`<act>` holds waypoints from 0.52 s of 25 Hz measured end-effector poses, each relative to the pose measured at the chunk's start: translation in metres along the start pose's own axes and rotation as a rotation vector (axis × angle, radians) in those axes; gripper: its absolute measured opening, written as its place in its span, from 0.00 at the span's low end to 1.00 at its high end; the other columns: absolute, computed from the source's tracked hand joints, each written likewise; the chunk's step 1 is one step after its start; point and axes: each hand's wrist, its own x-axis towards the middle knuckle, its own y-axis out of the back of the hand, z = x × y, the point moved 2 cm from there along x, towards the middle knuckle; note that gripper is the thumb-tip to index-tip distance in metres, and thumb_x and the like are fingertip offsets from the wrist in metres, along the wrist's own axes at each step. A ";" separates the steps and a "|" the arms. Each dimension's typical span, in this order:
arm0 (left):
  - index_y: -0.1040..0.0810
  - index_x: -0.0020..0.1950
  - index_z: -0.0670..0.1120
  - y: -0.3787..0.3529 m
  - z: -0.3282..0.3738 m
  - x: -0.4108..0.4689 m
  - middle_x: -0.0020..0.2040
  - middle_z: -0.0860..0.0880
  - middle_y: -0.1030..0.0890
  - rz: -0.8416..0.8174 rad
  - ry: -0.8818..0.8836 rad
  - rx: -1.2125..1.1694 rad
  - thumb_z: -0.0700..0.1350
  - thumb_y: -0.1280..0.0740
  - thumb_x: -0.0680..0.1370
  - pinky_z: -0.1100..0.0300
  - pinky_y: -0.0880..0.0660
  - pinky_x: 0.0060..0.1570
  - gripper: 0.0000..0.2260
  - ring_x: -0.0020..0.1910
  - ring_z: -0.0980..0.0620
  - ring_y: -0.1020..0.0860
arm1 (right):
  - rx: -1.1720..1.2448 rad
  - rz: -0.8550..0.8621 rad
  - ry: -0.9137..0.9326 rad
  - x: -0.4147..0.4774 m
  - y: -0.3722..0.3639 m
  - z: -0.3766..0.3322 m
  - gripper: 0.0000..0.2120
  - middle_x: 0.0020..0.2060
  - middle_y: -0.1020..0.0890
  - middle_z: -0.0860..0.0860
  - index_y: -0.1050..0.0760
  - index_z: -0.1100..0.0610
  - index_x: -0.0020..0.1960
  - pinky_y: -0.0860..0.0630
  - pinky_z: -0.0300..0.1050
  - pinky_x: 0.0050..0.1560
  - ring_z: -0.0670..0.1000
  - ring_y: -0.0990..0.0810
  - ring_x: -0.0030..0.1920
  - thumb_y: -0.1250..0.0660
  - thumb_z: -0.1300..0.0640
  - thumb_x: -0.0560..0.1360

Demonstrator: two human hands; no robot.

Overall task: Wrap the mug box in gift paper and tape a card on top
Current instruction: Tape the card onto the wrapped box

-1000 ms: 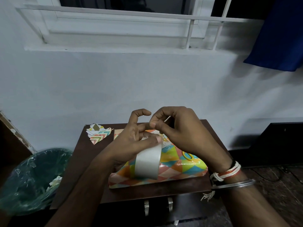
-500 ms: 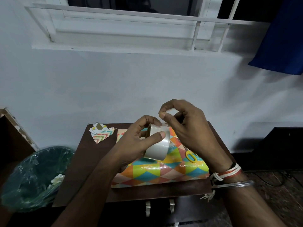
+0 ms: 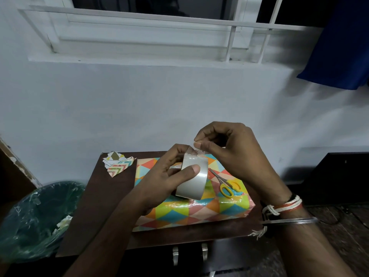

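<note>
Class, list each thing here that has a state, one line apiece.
tape roll: held aloft, end peeled up
left grip: holds the tape roll
right grip: pinches the roll's peeled end
gift box: wrapped, lying flat
scissors: closed, on the box
bin: lined, holding scraps

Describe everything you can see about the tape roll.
The tape roll is wide, clear and glossy, looking greyish. It is held tilted above the wrapped box. The left hand grips it, thumb across its outer face; the right hand pinches its peeled loose end at the top.
</note>
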 end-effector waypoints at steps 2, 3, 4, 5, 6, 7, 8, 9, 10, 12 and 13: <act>0.25 0.65 0.53 0.000 0.001 0.001 0.61 0.48 0.20 0.023 0.020 -0.008 0.53 0.30 0.76 0.45 0.18 0.39 0.18 0.53 0.40 0.16 | -0.050 -0.020 0.077 -0.001 0.001 -0.005 0.04 0.37 0.14 0.44 0.15 0.54 0.45 0.21 0.35 0.43 0.44 0.15 0.41 0.25 0.62 0.76; 0.25 0.65 0.53 0.000 0.001 0.001 0.60 0.46 0.21 0.030 0.040 -0.014 0.54 0.31 0.76 0.45 0.19 0.37 0.18 0.52 0.39 0.16 | -0.090 -0.024 0.118 -0.002 0.000 -0.007 0.05 0.37 0.14 0.44 0.15 0.54 0.45 0.24 0.32 0.42 0.44 0.15 0.41 0.26 0.63 0.76; 0.25 0.65 0.53 0.000 0.001 0.001 0.60 0.45 0.21 0.031 0.052 -0.019 0.54 0.31 0.76 0.44 0.20 0.36 0.17 0.50 0.37 0.16 | -0.126 -0.020 0.153 -0.003 0.000 -0.008 0.06 0.37 0.15 0.43 0.15 0.54 0.45 0.25 0.31 0.42 0.44 0.16 0.41 0.26 0.63 0.76; 0.25 0.65 0.53 0.000 0.002 0.002 0.60 0.44 0.21 0.026 0.056 -0.017 0.54 0.31 0.77 0.44 0.20 0.36 0.18 0.49 0.37 0.16 | -0.153 -0.011 0.182 -0.003 0.000 -0.009 0.06 0.37 0.15 0.43 0.15 0.53 0.45 0.26 0.31 0.42 0.44 0.16 0.41 0.26 0.64 0.76; 0.25 0.65 0.53 0.000 0.002 0.002 0.59 0.43 0.21 0.019 0.053 -0.017 0.54 0.31 0.77 0.45 0.21 0.35 0.18 0.47 0.36 0.16 | -0.171 0.001 0.204 -0.003 0.000 -0.010 0.06 0.37 0.15 0.43 0.15 0.53 0.45 0.26 0.31 0.42 0.44 0.17 0.41 0.26 0.64 0.76; 0.25 0.65 0.52 0.000 0.003 0.002 0.58 0.42 0.21 0.015 0.049 -0.018 0.55 0.32 0.77 0.45 0.21 0.35 0.17 0.46 0.37 0.16 | -0.184 0.014 0.221 -0.004 0.000 -0.010 0.07 0.38 0.15 0.43 0.15 0.53 0.45 0.26 0.31 0.43 0.45 0.17 0.42 0.26 0.64 0.75; 0.24 0.65 0.52 0.000 0.004 0.002 0.58 0.42 0.21 0.013 0.048 -0.015 0.55 0.32 0.78 0.45 0.21 0.35 0.17 0.44 0.37 0.16 | -0.193 0.027 0.236 -0.004 0.001 -0.011 0.07 0.38 0.15 0.43 0.15 0.53 0.45 0.26 0.31 0.43 0.44 0.17 0.42 0.26 0.65 0.75; 0.24 0.65 0.52 0.001 0.004 0.002 0.57 0.41 0.21 0.016 0.054 -0.007 0.55 0.33 0.78 0.45 0.21 0.34 0.17 0.43 0.37 0.16 | -0.197 0.041 0.248 -0.005 0.001 -0.012 0.07 0.38 0.15 0.43 0.15 0.52 0.46 0.27 0.30 0.43 0.43 0.18 0.42 0.25 0.65 0.75; 0.24 0.64 0.53 0.001 0.004 0.003 0.57 0.40 0.22 0.022 0.062 0.005 0.56 0.33 0.78 0.46 0.21 0.34 0.17 0.43 0.36 0.16 | -0.196 0.053 0.260 -0.005 0.002 -0.013 0.07 0.39 0.15 0.43 0.15 0.53 0.46 0.28 0.29 0.44 0.42 0.18 0.42 0.25 0.64 0.76; 0.23 0.64 0.53 0.003 0.004 0.001 0.57 0.39 0.22 0.033 0.080 0.028 0.57 0.34 0.78 0.47 0.21 0.32 0.16 0.43 0.37 0.16 | -0.189 0.054 0.274 -0.004 -0.001 -0.014 0.06 0.39 0.15 0.43 0.15 0.53 0.46 0.29 0.27 0.45 0.41 0.18 0.41 0.25 0.64 0.76; 0.23 0.63 0.54 0.003 0.003 0.001 0.57 0.40 0.22 0.038 0.081 0.045 0.57 0.34 0.78 0.47 0.21 0.31 0.16 0.42 0.38 0.16 | -0.181 0.050 0.266 -0.003 -0.001 -0.013 0.06 0.39 0.15 0.42 0.15 0.54 0.46 0.28 0.28 0.45 0.41 0.18 0.41 0.25 0.64 0.76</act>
